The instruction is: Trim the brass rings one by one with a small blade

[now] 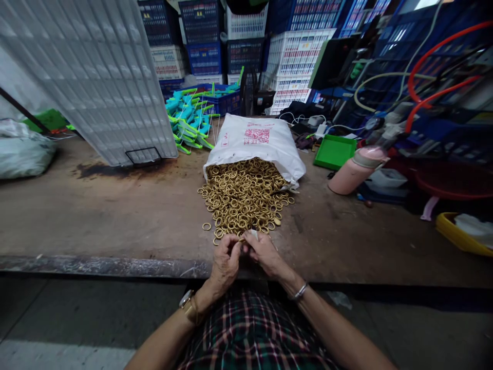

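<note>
A heap of gold-coloured metal rings spills from the mouth of a white sack onto the brown worktable. At the near edge of the heap, my left hand is closed, with thumb and fingers pinched on a gold ring. My right hand meets it from the other side, its fingertips closed at the same ring. A small whitish piece shows at the right fingers; I cannot tell what it is. The fingers hide most of the ring.
A pale ribbed panel leans on the left of the table. Behind the sack lie turquoise and green plastic parts, with stacked crates beyond. To the right stand a green tray, a pink bottle and a yellow tray.
</note>
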Tool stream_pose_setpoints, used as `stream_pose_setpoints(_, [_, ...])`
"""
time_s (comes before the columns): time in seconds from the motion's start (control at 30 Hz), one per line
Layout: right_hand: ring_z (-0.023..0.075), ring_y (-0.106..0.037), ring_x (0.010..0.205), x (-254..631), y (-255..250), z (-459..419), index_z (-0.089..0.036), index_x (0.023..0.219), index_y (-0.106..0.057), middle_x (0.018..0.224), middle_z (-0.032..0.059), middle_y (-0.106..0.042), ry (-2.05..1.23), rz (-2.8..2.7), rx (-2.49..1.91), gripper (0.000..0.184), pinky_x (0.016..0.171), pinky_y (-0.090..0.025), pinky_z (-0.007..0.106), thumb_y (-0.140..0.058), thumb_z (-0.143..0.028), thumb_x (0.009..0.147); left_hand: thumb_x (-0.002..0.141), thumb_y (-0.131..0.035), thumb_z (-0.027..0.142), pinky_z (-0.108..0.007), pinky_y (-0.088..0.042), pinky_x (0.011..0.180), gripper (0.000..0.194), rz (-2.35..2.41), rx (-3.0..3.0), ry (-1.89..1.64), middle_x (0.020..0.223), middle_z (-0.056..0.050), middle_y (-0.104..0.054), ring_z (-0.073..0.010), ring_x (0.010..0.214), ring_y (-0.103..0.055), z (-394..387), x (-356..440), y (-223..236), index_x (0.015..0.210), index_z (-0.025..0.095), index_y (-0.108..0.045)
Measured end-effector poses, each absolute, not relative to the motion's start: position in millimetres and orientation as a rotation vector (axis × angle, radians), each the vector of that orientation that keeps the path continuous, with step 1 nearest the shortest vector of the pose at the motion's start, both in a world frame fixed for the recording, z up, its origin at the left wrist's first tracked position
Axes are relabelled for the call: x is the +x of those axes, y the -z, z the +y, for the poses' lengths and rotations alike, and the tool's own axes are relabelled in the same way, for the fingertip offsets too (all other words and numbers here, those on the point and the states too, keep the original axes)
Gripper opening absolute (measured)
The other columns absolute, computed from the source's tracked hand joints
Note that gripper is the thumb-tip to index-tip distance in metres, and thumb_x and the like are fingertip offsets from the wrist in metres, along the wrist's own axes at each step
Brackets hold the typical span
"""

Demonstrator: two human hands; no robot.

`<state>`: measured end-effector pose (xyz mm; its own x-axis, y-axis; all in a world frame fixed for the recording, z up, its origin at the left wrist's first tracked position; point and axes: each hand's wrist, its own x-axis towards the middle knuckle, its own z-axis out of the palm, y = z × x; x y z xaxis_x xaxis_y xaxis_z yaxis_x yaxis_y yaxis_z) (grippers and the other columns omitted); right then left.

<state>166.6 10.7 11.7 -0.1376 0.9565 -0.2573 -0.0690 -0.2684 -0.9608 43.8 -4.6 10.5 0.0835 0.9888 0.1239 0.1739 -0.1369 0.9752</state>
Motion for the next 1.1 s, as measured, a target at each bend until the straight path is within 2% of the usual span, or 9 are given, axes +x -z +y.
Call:
stream_pose_setpoints(0.13, [0.0064, -0.036, 0.046, 165.8, -8.7, 12.3, -0.018, 0.060, -0.049, 0.052, -0.0057, -0.045, -1.386, -1.236, -1.293, 0.032, 0.043, -0.029, 0.019, -0.050, -0.045, 0.076, 0.079, -0.050, 0.041, -0.020, -0.036, 0.046, 0.023, 1.183, 1.232, -1.041, 0.061, 0.004, -0.052, -0.0078, 0.046, -0.043, -9.8, 42.0, -18.2, 0.081, 0.019, -0.052])
stream_pose_setpoints(0.33, [0.0077, -0.039, 0.051, 165.1, -18.4, 9.3, -0.018, 0.061, -0.052, 0.053, -0.0053, -0.045, -1.237, -1.383, -1.371, 0.024, 0.049, -0.032, 0.020, -0.049, -0.037, 0.076, 0.076, -0.051, 0.050, -0.017, -0.035, 0.043, 0.034, 1.117, 1.044, -0.862, 0.061, 0.004, -0.051, -0.0056, 0.044, -0.043, -15.0, 35.3, -26.4, 0.077, 0.017, -0.050])
stream_pose_setpoints(0.6, [0.0082, -0.040, 0.049, 166.3, -17.9, 8.0, -0.018, 0.062, -0.051, 0.052, -0.0052, -0.045, -1.241, -1.401, -1.371, 0.026, 0.049, -0.033, 0.021, -0.045, -0.038, 0.078, 0.077, -0.057, 0.044, -0.016, -0.035, 0.043, 0.029, 0.910, 0.840, -0.903, 0.065, 0.003, -0.053, -0.0047, 0.046, -0.045, -20.0, 31.2, -19.0, 0.078, 0.016, -0.049])
stream_pose_setpoints(0.77, [0.0096, -0.043, 0.053, 170.3, -12.9, 7.0, -0.018, 0.062, -0.051, 0.054, -0.0033, -0.047, -1.086, -1.515, -1.447, 0.025, 0.053, -0.033, 0.021, -0.042, -0.034, 0.080, 0.076, -0.059, 0.042, -0.017, -0.034, 0.044, 0.028, 0.836, 0.728, -0.946, 0.065, 0.002, -0.053, -0.0049, 0.047, -0.045, -18.7, 31.9, -22.7, 0.078, 0.016, -0.050])
stream_pose_setpoints(0.87, [0.0109, -0.046, 0.057, 170.9, -12.5, 1.4, -0.018, 0.068, -0.053, 0.060, -0.0012, -0.053, -0.961, -1.708, -1.482, 0.020, 0.055, -0.033, 0.022, -0.040, -0.026, 0.080, 0.076, -0.060, 0.041, -0.017, -0.035, 0.045, 0.027, 0.855, 0.705, -0.988, 0.065, 0.003, -0.053, -0.0050, 0.047, -0.045, -16.4, 31.2, -23.7, 0.079, 0.015, -0.051])
stream_pose_setpoints(0.93, [0.0111, -0.046, 0.057, 170.6, -12.1, -2.8, -0.019, 0.070, -0.053, 0.062, -0.0007, -0.055, -0.858, -1.901, -1.495, 0.014, 0.056, -0.031, 0.022, -0.040, -0.016, 0.075, 0.076, -0.059, 0.041, -0.017, -0.035, 0.045, 0.027, 0.864, 0.726, -1.000, 0.064, 0.003, -0.053, -0.0050, 0.048, -0.045, -15.4, 30.5, -23.3, 0.079, 0.015, -0.052])
stream_pose_setpoints(1.03, [0.0120, -0.048, 0.059, 169.6, -11.4, -6.9, -0.019, 0.074, -0.053, 0.067, 0.0010, -0.059, -0.703, -2.150, -1.491, 0.019, 0.057, -0.029, 0.023, -0.040, -0.008, 0.066, 0.075, -0.060, 0.042, -0.017, -0.036, 0.046, 0.029, 0.906, 0.764, -0.988, 0.062, 0.003, -0.053, -0.0052, 0.047, -0.045, -15.0, 30.3, -22.1, 0.081, 0.015, -0.053])
stream_pose_setpoints(1.1, [0.0124, -0.049, 0.060, 168.7, -11.4, -7.7, -0.018, 0.078, -0.054, 0.069, 0.0023, -0.062, -0.641, -2.220, -1.511, 0.021, 0.058, -0.028, 0.023, -0.040, -0.008, 0.067, 0.074, -0.060, 0.043, -0.017, -0.036, 0.046, 0.030, 0.942, 0.773, -0.972, 0.062, 0.004, -0.053, -0.0054, 0.047, -0.046, -14.9, 30.6, -21.7, 0.084, 0.016, -0.053])
